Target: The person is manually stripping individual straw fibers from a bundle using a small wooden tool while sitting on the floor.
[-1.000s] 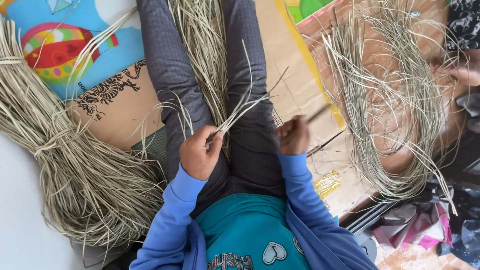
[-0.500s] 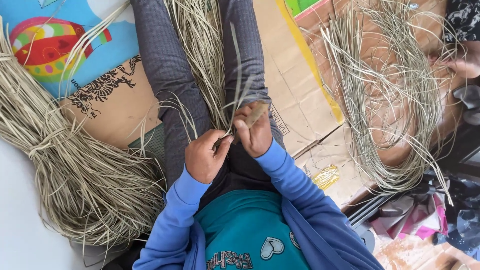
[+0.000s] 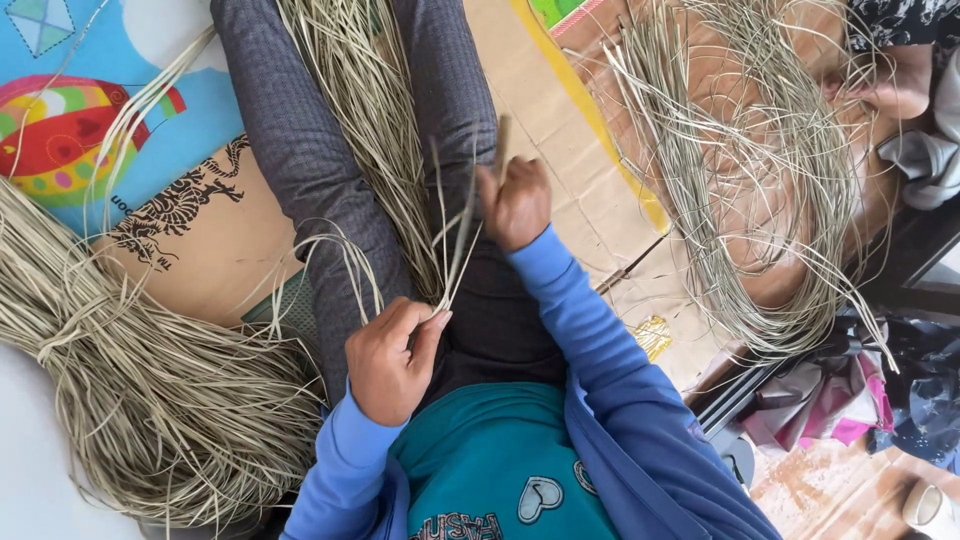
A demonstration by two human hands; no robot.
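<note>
While pinching pale grass strands (image 3: 452, 255) at the lap with left hand (image 3: 388, 358), gripping their upper ends in closed right hand (image 3: 514, 203), big bundle (image 3: 150, 400) lying left.

A home floor used as a small weaving workspace. Flattened cardboard (image 3: 560, 130) and a bright children's play mat (image 3: 90, 110) cover the ground, with big heaps of dried grass strips on the left (image 3: 130, 400) and far right (image 3: 760, 180). Crumpled cloth (image 3: 850, 400) lies near right.
</note>
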